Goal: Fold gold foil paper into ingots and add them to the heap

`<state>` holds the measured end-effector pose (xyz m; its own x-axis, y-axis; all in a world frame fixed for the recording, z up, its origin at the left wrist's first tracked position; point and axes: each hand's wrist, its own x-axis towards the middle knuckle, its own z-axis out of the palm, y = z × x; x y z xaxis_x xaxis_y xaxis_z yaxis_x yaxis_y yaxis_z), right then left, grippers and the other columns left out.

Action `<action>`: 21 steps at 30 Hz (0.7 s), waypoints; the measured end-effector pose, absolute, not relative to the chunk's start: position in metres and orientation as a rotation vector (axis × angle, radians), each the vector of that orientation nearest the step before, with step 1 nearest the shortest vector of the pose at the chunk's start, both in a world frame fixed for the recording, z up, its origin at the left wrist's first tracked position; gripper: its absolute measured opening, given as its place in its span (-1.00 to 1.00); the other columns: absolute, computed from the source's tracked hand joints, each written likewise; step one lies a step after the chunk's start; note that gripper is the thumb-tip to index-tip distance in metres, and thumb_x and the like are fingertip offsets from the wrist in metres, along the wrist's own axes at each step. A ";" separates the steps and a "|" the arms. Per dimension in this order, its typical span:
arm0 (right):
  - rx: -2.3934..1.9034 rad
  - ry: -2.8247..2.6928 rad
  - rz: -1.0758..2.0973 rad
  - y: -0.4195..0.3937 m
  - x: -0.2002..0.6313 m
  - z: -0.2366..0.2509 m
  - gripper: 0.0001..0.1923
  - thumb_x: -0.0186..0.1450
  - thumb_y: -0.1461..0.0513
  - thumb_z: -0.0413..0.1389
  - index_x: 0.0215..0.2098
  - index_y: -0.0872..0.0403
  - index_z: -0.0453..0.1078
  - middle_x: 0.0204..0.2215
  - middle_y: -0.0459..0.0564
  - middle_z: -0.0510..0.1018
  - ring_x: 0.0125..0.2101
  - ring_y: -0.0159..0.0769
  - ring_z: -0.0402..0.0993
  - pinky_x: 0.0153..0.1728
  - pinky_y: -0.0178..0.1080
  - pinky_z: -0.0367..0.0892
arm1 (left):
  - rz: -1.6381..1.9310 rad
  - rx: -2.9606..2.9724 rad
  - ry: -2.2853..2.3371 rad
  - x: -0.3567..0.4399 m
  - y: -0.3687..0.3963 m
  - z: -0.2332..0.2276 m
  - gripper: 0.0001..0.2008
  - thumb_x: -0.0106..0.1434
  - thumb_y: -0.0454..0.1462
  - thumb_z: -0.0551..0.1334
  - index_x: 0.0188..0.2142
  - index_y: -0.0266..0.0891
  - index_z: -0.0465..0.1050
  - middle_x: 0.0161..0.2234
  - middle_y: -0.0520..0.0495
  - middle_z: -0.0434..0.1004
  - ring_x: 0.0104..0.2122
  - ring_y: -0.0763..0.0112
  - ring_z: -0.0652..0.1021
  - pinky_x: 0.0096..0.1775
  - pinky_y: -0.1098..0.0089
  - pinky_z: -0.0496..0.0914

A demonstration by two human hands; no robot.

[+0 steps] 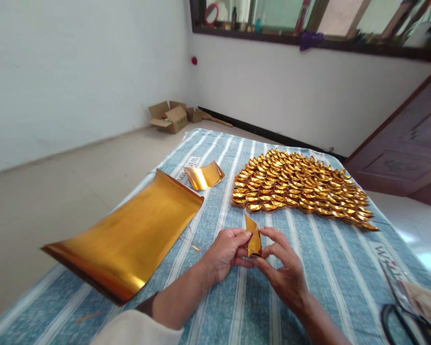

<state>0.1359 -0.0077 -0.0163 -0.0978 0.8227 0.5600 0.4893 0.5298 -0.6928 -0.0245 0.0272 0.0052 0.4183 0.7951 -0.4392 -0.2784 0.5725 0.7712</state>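
Between my hands, above the striped cloth (pixel 215 211), is a small folded piece of gold foil paper (pixel 254 238), held upright. My left hand (pixel 227 251) pinches its left side between thumb and fingers. My right hand (pixel 282 263) grips its right side and lower end with curled fingertips. Beyond them stand rows of folded gold paper ingots (pixel 298 184), packed close together. To the left lies a large stack of gold foil sheets (pixel 132 235), curled up at its ends. A smaller curved stack of gold foil pieces (pixel 204 176) rests past it.
Black-handled scissors (pixel 398 321) lie at the near right corner beside a brown cloth-like item (pixel 425 304). Thin gold scraps (pixel 196 247) are scattered on the cloth. An open cardboard box (pixel 170 117) sits on the floor by the wall. A dark wooden door (pixel 405 139) stands at right.
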 end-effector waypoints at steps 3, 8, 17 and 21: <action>-1.213 -1.626 0.554 -0.002 0.131 -0.016 -0.93 0.20 0.18 0.22 -0.39 0.00 0.45 -0.02 0.06 0.47 0.04 -0.10 0.38 0.07 0.00 0.26 | 0.806 0.656 0.905 -0.027 0.028 0.007 -0.70 0.16 -0.11 0.30 -0.28 -0.34 0.43 -0.37 -0.17 0.57 -0.48 0.42 0.57 -0.47 0.48 0.46; -1.297 -1.512 0.786 0.009 0.119 -0.011 -0.86 0.19 0.12 0.20 -0.44 0.01 0.51 -0.02 0.07 0.47 0.02 -0.06 0.39 0.07 0.03 0.23 | 0.930 0.615 0.919 -0.030 0.030 0.008 -0.78 0.18 -0.18 0.30 -0.34 -0.32 0.44 -0.47 -0.05 0.51 -0.50 0.45 0.56 -0.49 0.49 0.48; -1.281 -1.296 1.032 0.015 0.105 -0.021 -0.76 0.18 0.09 0.19 -0.51 0.09 0.43 -0.10 0.10 0.50 -0.08 -0.11 0.46 -0.01 -0.04 0.30 | 0.978 0.599 0.932 -0.031 0.029 0.008 -0.85 0.24 -0.25 0.25 -0.32 -0.34 0.48 -0.47 -0.03 0.49 -0.50 0.47 0.56 -0.50 0.51 0.49; -1.248 -1.223 1.043 0.015 0.103 -0.025 -0.77 0.19 0.11 0.19 -0.51 0.09 0.41 -0.10 0.09 0.51 -0.12 -0.16 0.48 -0.03 -0.10 0.32 | 0.983 0.574 0.917 -0.029 0.029 0.006 -0.85 0.24 -0.25 0.26 -0.30 -0.34 0.48 -0.43 -0.07 0.53 -0.46 0.43 0.58 -0.47 0.48 0.50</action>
